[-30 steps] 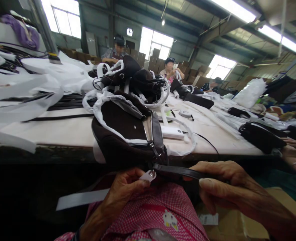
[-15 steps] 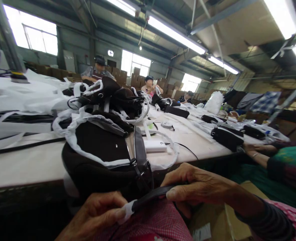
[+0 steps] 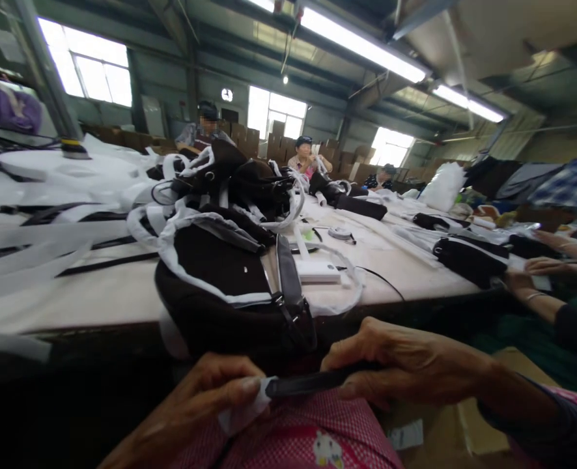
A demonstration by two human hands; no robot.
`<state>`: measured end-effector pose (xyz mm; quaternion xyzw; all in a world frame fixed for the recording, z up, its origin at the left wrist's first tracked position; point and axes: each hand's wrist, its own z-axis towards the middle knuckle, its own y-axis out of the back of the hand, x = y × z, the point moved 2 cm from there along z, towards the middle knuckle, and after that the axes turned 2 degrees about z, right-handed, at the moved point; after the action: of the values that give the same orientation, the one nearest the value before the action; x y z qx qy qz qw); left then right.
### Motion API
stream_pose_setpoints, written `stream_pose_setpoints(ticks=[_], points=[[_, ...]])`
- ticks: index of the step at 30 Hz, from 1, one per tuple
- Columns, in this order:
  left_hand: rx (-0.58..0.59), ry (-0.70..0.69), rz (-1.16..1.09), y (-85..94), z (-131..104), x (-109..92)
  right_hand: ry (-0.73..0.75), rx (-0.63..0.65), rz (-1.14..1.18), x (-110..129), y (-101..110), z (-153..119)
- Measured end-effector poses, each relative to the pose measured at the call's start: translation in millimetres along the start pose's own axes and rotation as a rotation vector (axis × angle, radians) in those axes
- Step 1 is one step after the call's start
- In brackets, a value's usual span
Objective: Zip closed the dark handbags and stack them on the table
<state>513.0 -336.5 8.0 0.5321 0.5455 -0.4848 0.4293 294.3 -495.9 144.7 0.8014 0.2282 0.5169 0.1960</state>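
Note:
My left hand pinches a piece of white wrapping at the near end of a dark strap. The black strap runs level across my lap, over a red checked apron. Its other end is held between the thumb and fingers of my right hand. Just beyond both hands, a black bag with a white-wrapped rim sits at the table edge. A dark grey strap with buckles lies over the bag's right side.
Behind the bag is a pile of black bags. A white box lies on the table. At the right, another person's hands are beside a black bag. An open carton stands below my right arm.
The view has turned left, so the table things appear further right. The strap is now more level, and more white wrapping hangs below my left hand. The hands at the right have moved closer together.

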Motion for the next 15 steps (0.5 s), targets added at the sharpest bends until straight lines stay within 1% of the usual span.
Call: stream_pose_setpoints(ticks=[2, 4, 8, 11, 15], points=[[0.025, 0.007, -0.037, 0.5, 1.5, 0.2, -0.008, -0.062, -0.102, 0.3, 1.0, -3.6], [0.032, 0.022, -0.057, 2.5, 0.5, -0.9, -0.023, -0.096, -0.178, -1.9, 1.2, -5.8], [0.038, 0.035, -0.031, 5.9, -3.5, -6.5, -0.034, -0.112, -0.199, -3.7, -0.6, -1.9], [0.033, -0.003, 0.078, 4.6, -2.5, -12.2, 0.028, -0.071, -0.158, 1.3, -1.0, 10.9], [0.063, -0.026, 0.199, -5.3, 4.0, -20.8, 0.070, 0.065, -0.036, 0.6, -6.0, 38.1]])
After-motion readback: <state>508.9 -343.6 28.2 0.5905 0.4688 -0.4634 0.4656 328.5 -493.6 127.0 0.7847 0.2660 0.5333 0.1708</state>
